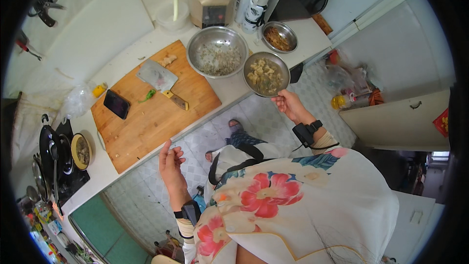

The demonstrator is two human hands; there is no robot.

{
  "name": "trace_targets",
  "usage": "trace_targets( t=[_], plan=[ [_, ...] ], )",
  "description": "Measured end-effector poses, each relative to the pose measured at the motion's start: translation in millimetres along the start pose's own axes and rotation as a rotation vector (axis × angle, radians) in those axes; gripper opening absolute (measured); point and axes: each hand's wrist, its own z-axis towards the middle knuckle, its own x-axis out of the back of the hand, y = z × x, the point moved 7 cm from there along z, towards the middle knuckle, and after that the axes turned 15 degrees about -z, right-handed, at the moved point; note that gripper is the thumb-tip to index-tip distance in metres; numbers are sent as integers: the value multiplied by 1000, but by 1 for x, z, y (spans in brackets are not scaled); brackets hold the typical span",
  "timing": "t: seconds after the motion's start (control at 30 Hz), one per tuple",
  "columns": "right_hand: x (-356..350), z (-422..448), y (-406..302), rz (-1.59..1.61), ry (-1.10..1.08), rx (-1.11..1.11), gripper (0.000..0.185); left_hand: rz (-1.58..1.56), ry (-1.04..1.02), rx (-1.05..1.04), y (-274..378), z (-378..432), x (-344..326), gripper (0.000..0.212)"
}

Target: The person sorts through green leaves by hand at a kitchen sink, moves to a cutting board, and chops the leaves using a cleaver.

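My right hand [287, 105] grips the near rim of a metal bowl [266, 74] that holds chunks of yellowish food in sauce. The bowl is at the counter's front edge, partly over the floor. Behind it stand a larger steel bowl [217, 52] with a whitish, grainy food and a small steel bowl [279, 37] of brown food. My left hand [171, 161] is empty, fingers loosely apart, just off the front edge of a wooden cutting board [146, 135]. On the board lie a cleaver [157, 77], a green pepper [147, 95], a piece of ginger [168, 60] and a smartphone [117, 104].
A wok [48, 154] sits on the black cooktop at left, beside a yellow bowl [81, 151] of food. A blender [214, 3], a white spray can [254, 11] and a microwave [298, 2] line the back. Bags and an oil bottle [339, 102] lie on the floor at right.
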Motion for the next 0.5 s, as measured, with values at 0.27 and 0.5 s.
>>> trace_targets(
  t=[0.27,0.5],
  plan=[
    [9,41,9,69,-121,-38,24,110,-124,125,-45,12,-65,35],
    [48,58,-13,-13,-96,-42,24,131,-184,155,-76,24,-147,30]
  ],
)
